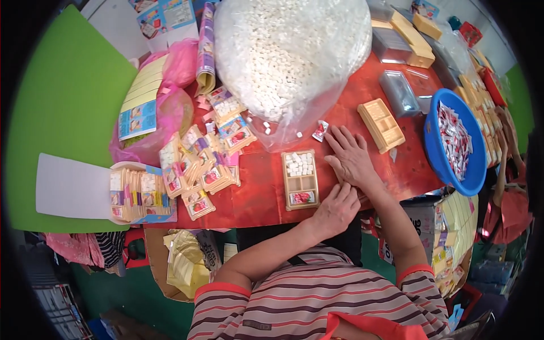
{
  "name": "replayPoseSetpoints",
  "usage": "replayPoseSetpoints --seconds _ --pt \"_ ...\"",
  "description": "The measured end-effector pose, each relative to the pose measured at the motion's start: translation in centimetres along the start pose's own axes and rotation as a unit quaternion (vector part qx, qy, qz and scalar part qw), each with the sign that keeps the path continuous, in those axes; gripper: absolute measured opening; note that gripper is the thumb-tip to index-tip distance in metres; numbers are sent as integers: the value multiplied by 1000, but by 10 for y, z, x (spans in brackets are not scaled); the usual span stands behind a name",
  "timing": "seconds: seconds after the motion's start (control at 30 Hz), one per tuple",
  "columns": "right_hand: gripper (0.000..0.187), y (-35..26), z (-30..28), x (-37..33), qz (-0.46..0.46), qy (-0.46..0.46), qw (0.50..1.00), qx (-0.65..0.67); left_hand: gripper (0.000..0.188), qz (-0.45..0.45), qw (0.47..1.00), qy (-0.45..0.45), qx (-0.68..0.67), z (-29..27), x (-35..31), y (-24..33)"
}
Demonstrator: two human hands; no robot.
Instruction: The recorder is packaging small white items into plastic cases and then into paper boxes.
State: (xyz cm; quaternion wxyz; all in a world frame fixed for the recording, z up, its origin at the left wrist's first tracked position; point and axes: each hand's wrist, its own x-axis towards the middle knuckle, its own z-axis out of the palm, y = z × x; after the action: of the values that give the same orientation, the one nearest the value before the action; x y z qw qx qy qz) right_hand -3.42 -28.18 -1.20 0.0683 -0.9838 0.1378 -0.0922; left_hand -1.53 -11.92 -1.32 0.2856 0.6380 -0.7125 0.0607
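Note:
My right hand rests palm down on the red tabletop, its fingers spread, to the right of a beige compartment tray. Small white cubes fill the tray's far section, and a red-and-white sachet lies in its near one. The middle sections look bare. My left hand is at the table's front edge, fingers bent together against the heel of my right hand. Whatever they may hold is hidden. Just beyond my right fingertips lies a loose sachet.
A big clear bag of white cubes stands at the back. Stacked empty trays and a blue basin of sachets are on the right. Filled packs lie heaped left, beside a packed carton. Another person's arms show far right.

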Motion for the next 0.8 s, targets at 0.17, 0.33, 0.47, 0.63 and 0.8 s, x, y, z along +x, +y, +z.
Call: replayPoseSetpoints --seconds 0.17,0.33,0.47,0.63,0.8 --pt "61 8 -2 -10 33 18 999 -11 19 -45 984 -35 -166 -5 9 0" --pt "51 -5 16 -3 53 106 993 2 33 -328 834 140 -421 0 2 0" --pt "47 0 11 -16 121 111 986 28 55 -386 703 152 -578 6 12 13" --pt "44 4 9 -29 159 127 978 39 65 -419 512 152 -734 -13 30 10" --pt "41 1 9 -24 151 118 979 70 70 -444 465 148 -752 -14 25 -9"
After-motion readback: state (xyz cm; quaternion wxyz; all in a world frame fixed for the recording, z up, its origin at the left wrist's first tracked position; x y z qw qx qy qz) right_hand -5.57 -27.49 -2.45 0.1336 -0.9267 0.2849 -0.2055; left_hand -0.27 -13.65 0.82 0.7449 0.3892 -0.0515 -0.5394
